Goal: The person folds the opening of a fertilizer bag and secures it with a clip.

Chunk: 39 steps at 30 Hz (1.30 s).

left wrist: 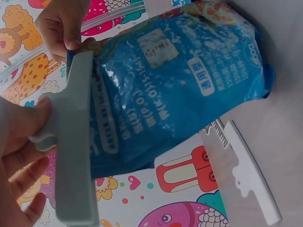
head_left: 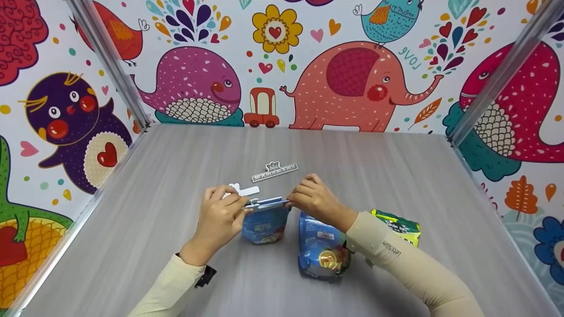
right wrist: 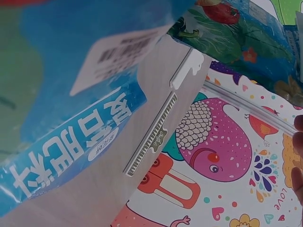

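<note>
A small blue printed bag (head_left: 264,226) is between the two hands, its top edge toward the far side. The left hand (head_left: 220,213) pinches a white bag clip (left wrist: 75,142) by its handle, thumb on one side. The long bar of that clip lies across the bag's top edge. At the other end of this edge, the right hand (head_left: 317,200) pinches the bag's top corner between thumb and fingers. Whether the clip's bars grip the bag along their full length cannot be told.
A larger blue bag (head_left: 324,255) stands below the right wrist. Partly behind the right forearm is a green and yellow packet (head_left: 403,229). Beyond the hands, a second white clip (head_left: 249,191) and a piano-keyboard clip (head_left: 275,172) lie on the grey table (head_left: 185,149).
</note>
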### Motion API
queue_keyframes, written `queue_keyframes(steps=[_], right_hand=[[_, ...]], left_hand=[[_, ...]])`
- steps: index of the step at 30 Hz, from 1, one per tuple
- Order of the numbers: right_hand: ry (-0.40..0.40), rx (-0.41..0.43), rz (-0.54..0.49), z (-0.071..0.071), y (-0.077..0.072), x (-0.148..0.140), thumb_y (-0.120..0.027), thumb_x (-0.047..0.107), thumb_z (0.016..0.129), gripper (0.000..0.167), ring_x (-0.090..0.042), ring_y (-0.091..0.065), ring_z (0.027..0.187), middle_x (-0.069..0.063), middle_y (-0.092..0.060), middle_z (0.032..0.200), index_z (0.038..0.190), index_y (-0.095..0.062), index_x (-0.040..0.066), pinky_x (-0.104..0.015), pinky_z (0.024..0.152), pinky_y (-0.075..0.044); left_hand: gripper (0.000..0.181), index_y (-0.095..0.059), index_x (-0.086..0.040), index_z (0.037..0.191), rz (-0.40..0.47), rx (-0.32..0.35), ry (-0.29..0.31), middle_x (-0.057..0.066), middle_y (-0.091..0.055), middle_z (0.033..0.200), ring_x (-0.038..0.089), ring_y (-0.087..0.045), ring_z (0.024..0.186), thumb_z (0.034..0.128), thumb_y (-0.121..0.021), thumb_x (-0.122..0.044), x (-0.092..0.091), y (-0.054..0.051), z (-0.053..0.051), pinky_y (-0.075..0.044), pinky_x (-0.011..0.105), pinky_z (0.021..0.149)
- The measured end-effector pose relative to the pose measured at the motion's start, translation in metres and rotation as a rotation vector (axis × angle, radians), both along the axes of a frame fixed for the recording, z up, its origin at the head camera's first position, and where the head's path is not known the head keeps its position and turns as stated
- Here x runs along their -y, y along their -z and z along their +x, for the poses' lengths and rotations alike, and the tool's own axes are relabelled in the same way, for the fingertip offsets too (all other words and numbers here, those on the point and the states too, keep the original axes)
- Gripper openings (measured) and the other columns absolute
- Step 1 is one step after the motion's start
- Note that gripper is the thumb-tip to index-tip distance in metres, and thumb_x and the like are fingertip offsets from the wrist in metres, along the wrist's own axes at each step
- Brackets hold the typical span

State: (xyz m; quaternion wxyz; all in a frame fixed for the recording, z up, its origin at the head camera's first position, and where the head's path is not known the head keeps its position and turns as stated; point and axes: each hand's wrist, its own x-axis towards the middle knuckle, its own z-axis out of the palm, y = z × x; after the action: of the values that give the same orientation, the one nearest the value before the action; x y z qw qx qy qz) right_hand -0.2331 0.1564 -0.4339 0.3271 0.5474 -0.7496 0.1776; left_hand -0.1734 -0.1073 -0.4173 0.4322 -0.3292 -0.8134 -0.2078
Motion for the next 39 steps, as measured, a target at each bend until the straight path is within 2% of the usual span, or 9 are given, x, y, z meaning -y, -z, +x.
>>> queue_keyframes(steps=[8, 16, 28, 39], right_hand=[[0.007, 0.004, 0.002, -0.0007, 0.0005, -0.0006, -0.075, 0.021, 0.089, 0.015, -0.019, -0.062, 0.08, -0.002, -0.07, 0.084, 0.093, -0.075, 0.007, -0.038, 0.079, -0.048], [0.005, -0.025, -0.006, -0.0003, 0.0006, -0.0009, -0.077, 0.02, 0.087, 0.015, -0.019, -0.061, 0.077, -0.003, -0.069, 0.082, 0.091, -0.074, 0.006, -0.04, 0.08, -0.049], [0.026, -0.033, 0.016, -0.0003, -0.003, -0.0026, -0.079, 0.02, 0.085, 0.016, -0.019, -0.06, 0.076, -0.003, -0.07, 0.081, 0.091, -0.075, 0.006, -0.04, 0.081, -0.05], [0.025, -0.024, 0.026, 0.0006, -0.004, -0.0032, -0.08, 0.02, 0.084, 0.017, -0.019, -0.06, 0.076, -0.002, -0.071, 0.081, 0.092, -0.075, 0.006, -0.039, 0.081, -0.049]], left_hand=[[0.025, -0.077, -0.002, 0.081, 0.001, 0.019, 0.007, 0.005, -0.069, 0.074, 0.025, -0.059, 0.082, 0.0615, -0.091, -0.006, -0.0044, 0.0017, -0.0013, -0.04, 0.043, 0.075], [0.025, -0.077, -0.002, 0.083, 0.025, 0.02, 0.029, 0.005, -0.07, 0.075, 0.024, -0.059, 0.082, 0.0611, -0.09, -0.003, -0.0068, 0.0043, -0.0024, -0.04, 0.043, 0.074], [0.026, -0.076, -0.002, 0.084, 0.006, 0.009, 0.039, 0.005, -0.069, 0.075, 0.026, -0.059, 0.084, 0.0606, -0.087, 0.0, -0.0055, 0.003, -0.002, -0.04, 0.045, 0.075], [0.031, -0.076, -0.004, 0.088, -0.005, 0.051, 0.045, 0.004, -0.07, 0.081, 0.026, -0.059, 0.088, 0.0607, -0.091, -0.005, -0.0015, 0.0053, -0.002, -0.039, 0.044, 0.076]])
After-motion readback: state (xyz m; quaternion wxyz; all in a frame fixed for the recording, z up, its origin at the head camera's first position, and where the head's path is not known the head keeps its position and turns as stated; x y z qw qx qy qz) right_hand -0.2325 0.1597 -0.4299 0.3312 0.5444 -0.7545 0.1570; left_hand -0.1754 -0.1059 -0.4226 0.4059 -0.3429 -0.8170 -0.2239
